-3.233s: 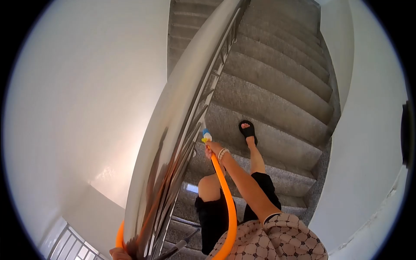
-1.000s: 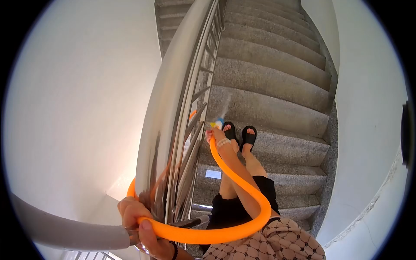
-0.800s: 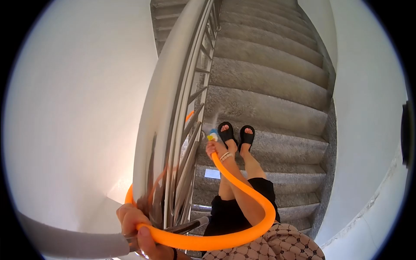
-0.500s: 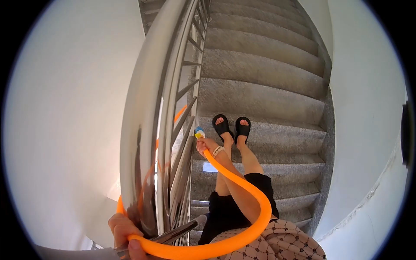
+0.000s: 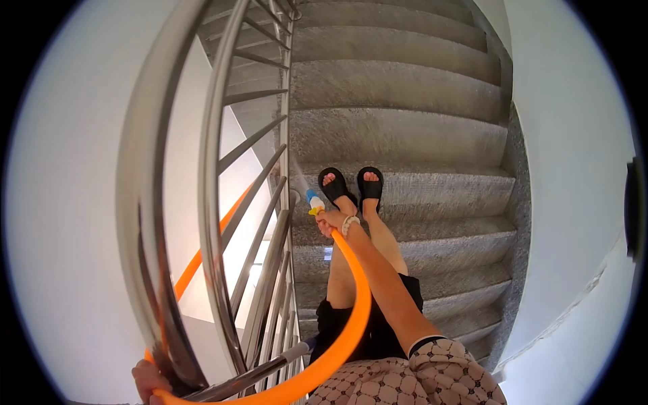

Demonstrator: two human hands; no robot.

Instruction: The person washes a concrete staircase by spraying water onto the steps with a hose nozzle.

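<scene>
My right hand (image 5: 330,223) is closed around a hose nozzle (image 5: 315,202) with a blue tip, white body and yellow part. A faint spray leaves the tip toward the foot of the railing and the step beside it. From the nozzle an orange hose (image 5: 361,290) curves past my legs to the lower left. There my left hand (image 5: 148,380) grips the hose beside the lower end of the handrail, partly cut off by the frame edge. Another stretch of the hose (image 5: 191,268) shows behind the railing bars.
A shiny metal railing (image 5: 210,169) with slanted bars runs along the left. Grey stone steps (image 5: 398,142) rise ahead, and my feet in black slippers (image 5: 370,189) stand on one. A white wall (image 5: 574,202) bounds the right.
The view has shifted, so the railing sits farther left and more bars show. The nozzle has tilted slightly and its spray is clearer. Both hands still hold on.
</scene>
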